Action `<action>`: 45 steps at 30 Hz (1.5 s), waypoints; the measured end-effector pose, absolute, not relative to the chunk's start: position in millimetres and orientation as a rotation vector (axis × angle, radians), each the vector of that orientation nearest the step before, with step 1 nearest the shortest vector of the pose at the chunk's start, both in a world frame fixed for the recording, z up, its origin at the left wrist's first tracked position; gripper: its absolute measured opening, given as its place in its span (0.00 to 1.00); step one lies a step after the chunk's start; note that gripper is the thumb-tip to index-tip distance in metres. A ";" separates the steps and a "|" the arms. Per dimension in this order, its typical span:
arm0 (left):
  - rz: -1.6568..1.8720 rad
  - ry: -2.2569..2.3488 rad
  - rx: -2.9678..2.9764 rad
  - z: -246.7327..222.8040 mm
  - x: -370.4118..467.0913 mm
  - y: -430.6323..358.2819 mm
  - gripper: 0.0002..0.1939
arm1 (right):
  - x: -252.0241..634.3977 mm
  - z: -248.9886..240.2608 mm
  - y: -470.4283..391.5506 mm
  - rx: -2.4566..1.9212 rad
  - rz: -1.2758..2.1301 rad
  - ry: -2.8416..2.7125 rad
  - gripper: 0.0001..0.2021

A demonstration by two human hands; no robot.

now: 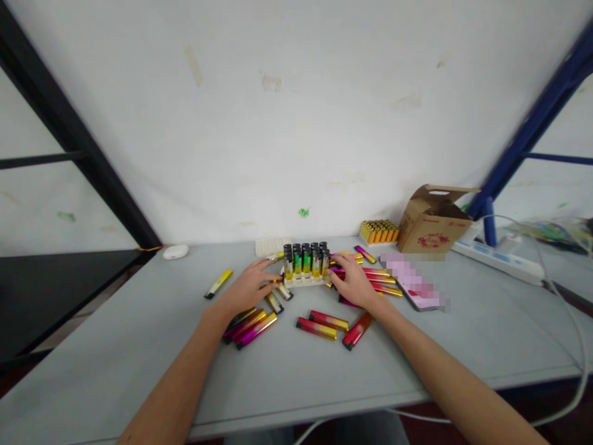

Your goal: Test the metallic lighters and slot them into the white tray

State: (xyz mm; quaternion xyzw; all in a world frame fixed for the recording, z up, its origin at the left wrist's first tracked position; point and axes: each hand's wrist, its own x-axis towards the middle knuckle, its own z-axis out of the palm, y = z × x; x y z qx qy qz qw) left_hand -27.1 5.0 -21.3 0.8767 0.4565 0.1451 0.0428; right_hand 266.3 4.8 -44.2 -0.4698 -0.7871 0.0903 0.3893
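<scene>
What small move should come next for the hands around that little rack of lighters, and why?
Probably the left hand should pick up a loose lighter nearby and stand it in the white rack: upright lighters already fill much of it, but the front row seems to have gaps.

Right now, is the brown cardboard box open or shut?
Open: the brown cardboard box has its top flap raised.
</scene>
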 end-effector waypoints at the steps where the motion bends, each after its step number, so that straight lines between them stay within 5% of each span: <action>1: 0.421 1.407 2.689 -20.6 -26.7 4.3 0.15 | 266.4 -44.6 5.0 -1.197 0.226 -1.999 0.12; 45: 0.530 1.315 2.601 -21.3 -18.3 -2.6 0.06 | 264.1 -46.7 3.9 -1.321 0.195 -2.104 0.13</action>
